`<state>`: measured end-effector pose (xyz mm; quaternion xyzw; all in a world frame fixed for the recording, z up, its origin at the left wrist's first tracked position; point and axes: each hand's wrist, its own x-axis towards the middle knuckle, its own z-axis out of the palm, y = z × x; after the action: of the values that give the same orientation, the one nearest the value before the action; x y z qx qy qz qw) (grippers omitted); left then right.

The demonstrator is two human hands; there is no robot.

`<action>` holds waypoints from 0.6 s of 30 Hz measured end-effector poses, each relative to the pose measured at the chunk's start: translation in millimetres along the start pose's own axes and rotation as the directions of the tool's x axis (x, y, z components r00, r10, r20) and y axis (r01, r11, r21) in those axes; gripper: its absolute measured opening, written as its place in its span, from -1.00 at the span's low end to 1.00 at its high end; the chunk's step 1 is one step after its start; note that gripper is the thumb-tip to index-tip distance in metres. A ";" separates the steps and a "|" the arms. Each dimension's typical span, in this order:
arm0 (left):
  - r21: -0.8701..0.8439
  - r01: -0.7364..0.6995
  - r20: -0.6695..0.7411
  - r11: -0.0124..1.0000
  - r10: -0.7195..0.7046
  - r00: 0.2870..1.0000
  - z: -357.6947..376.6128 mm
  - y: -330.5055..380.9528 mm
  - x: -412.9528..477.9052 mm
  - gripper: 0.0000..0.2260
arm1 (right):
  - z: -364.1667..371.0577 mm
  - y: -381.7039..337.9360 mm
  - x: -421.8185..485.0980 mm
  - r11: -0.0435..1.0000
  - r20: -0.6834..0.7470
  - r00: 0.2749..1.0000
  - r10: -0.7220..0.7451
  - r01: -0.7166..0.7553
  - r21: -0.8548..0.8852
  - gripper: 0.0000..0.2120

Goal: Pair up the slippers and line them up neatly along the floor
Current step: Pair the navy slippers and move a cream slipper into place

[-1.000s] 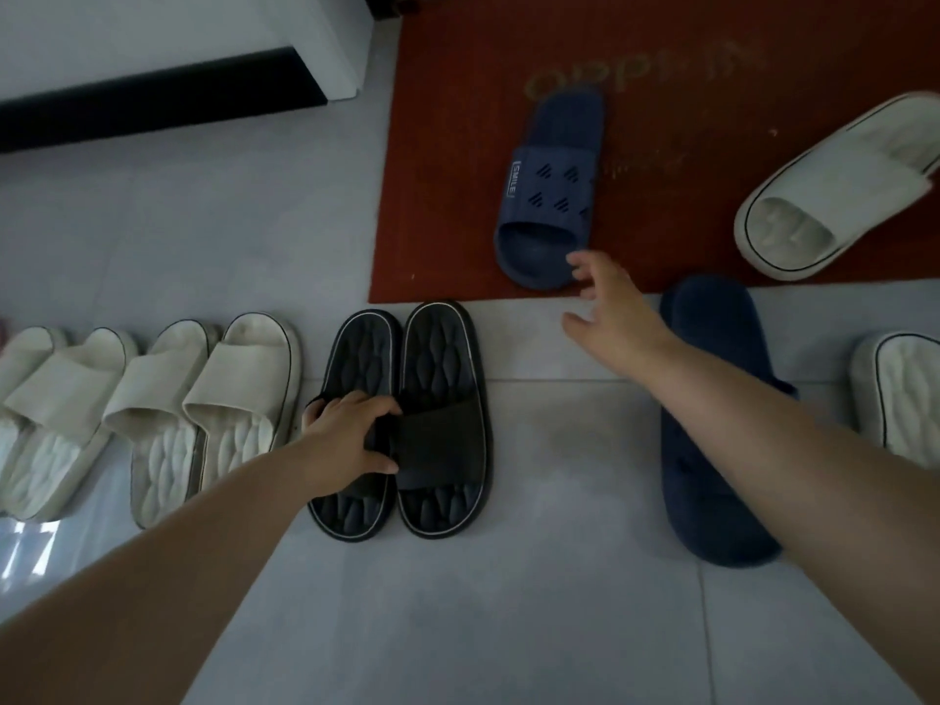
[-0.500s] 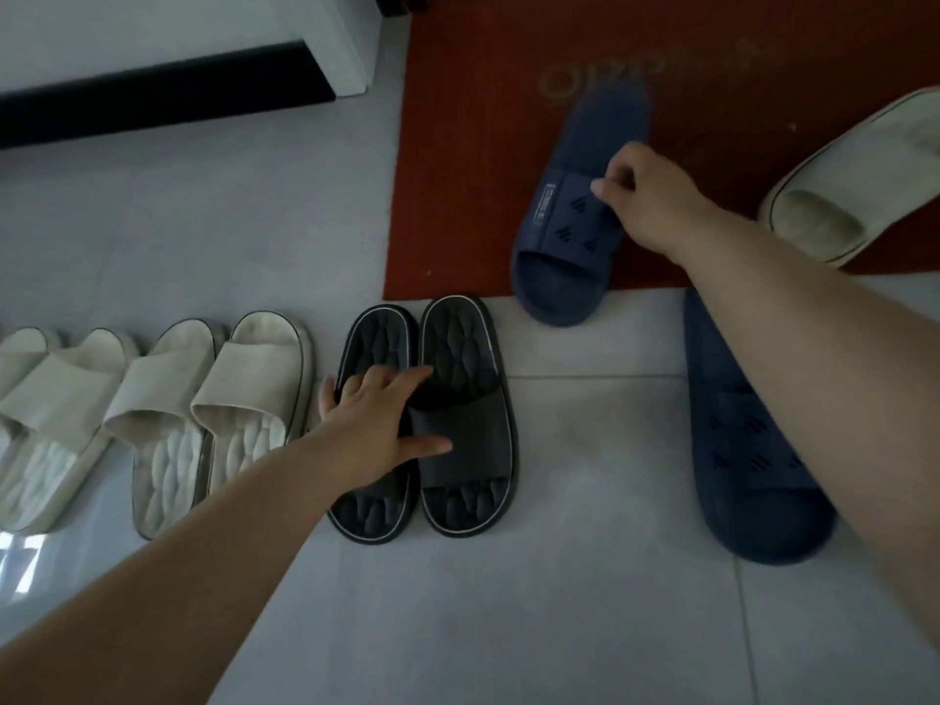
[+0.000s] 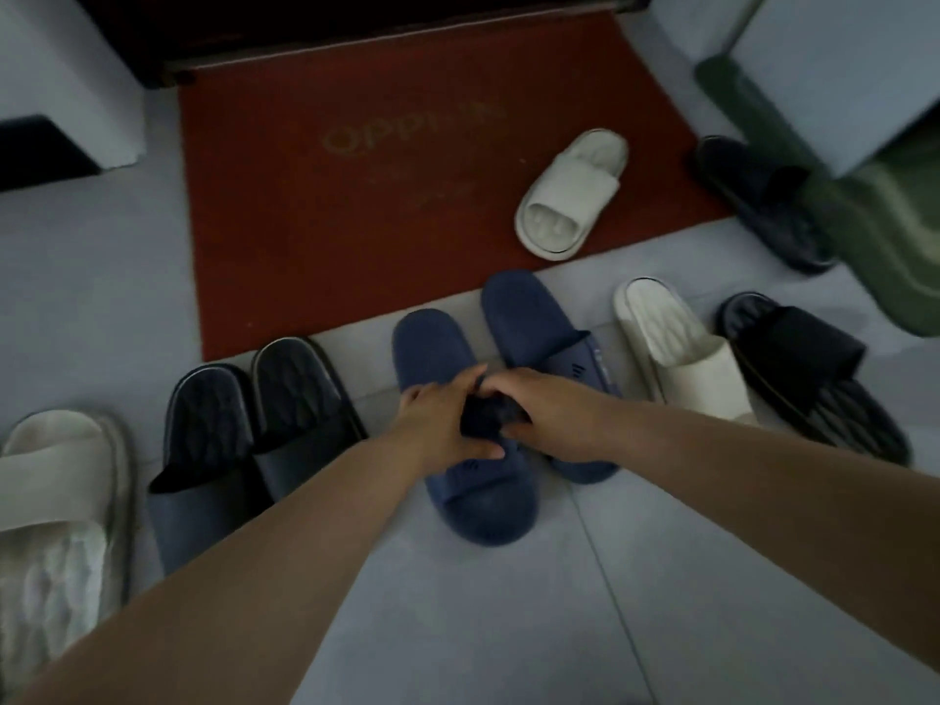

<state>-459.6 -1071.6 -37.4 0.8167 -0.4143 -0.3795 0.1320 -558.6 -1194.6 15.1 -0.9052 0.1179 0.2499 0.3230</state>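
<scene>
Pairing the navy slippers, row position three; entries run from the wearer outward.

Left hand (image 3: pixel 447 424): closed over the strap of the near navy slipper (image 3: pixel 468 465), fingers curled at its inner edge. Grasping.

Right hand (image 3: pixel 539 404): laid on the strap of the far navy slipper (image 3: pixel 539 328), fingers bent over it beside the left hand. The grip looks closed, though the fingertips are lost in shadow.

Navy pair: both on the grey tiled floor (image 3: pixel 458 628), toes toward the wearer, side by side but staggered, the right one set further back and slightly angled.

Black pair (image 3: pixel 259 424): just left of the navy, sides touching, already squared. Cream slipper (image 3: pixel 56 480) beyond it at the left edge.

Handling note, as a judgement: draw the far navy slipper forward until its toe is level with its mate, close the gap until the sides touch, then match toes to the black pair so the row reads straight. Slide along the tile, without lifting, to keep the angle.

Unsorted stock, right: cream slipper (image 3: pixel 681 348) touching a black slipper (image 3: pixel 814 379); further off, another cream one (image 3: pixel 569 195) on the red doormat (image 3: pixel 305 221) and another black one (image 3: pixel 763 201) at the mat's right edge.
</scene>
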 end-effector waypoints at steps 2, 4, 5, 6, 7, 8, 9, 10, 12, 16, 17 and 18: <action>0.035 -0.006 0.026 0.999 0.005 1.000 3.6 10.4 3.7 -0.03 | -6.8 10.4 -33.1 0.997 -0.049 0.996 0.072 -0.074 -0.036 -0.57; 0.050 -0.040 0.026 0.998 0.038 0.999 -0.5 20.4 5.5 -0.02 | -15.3 26.4 -71.2 0.982 -0.083 0.979 0.185 -0.188 -0.028 -0.55; 0.068 -0.071 0.012 0.995 0.070 0.997 -4.3 26.7 5.5 -0.04 | -20.6 34.9 -90.6 0.967 -0.064 0.965 0.253 -0.255 -0.022 -0.54; 0.069 -0.106 -0.013 0.992 0.107 0.994 -7.5 33.8 5.6 -0.08 | -26.7 42.1 -109.9 0.945 -0.028 0.945 0.326 -0.326 -0.015 -0.53; 0.044 -0.139 -0.053 0.989 0.141 0.989 -10.3 41.2 5.9 -0.14 | -32.2 48.9 -127.8 0.920 0.014 0.920 0.391 -0.391 0.020 -0.54; -0.006 -0.166 -0.104 0.986 0.165 0.981 -11.8 48.0 8.2 -0.19 | -36.8 55.3 -142.2 0.901 0.044 0.904 0.425 -0.427 0.081 -0.56; -0.064 -0.189 -0.153 0.980 0.178 0.972 -12.5 53.5 10.8 -0.24 | -38.8 62.3 -151.6 0.892 0.048 0.904 0.424 -0.427 0.147 -0.60; -0.119 -0.209 -0.197 0.971 0.183 0.963 -11.4 56.4 15.0 -0.26 | -39.9 69.6 -156.7 0.892 0.024 0.913 0.407 -0.403 0.204 -0.62; -0.190 -0.244 -0.261 0.951 0.190 0.946 -6.1 59.1 25.4 -0.27 | -40.0 91.8 -156.3 0.885 -0.079 0.918 0.389 -0.348 0.309 -0.63; -0.297 -0.066 -0.092 0.953 0.040 0.995 -1.6 59.8 39.3 -0.20 | -43.1 146.8 -139.4 0.912 -0.215 0.894 0.392 -0.348 0.217 -0.44; -0.225 -0.014 -0.046 0.974 0.004 0.999 -1.0 62.8 41.3 -0.20 | -48.6 159.4 -134.2 0.927 -0.235 0.899 0.369 -0.339 0.159 -0.38; -0.117 0.024 -0.021 0.993 -0.027 0.999 0.4 64.9 43.4 -0.23 | -55.6 168.7 -128.1 0.943 -0.241 0.912 0.331 -0.310 0.120 -0.33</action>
<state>-481.3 -1145.6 -25.4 0.8169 -0.3795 -0.3956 0.1793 -709.5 -1352.5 31.2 -0.8848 0.3155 0.1748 0.2950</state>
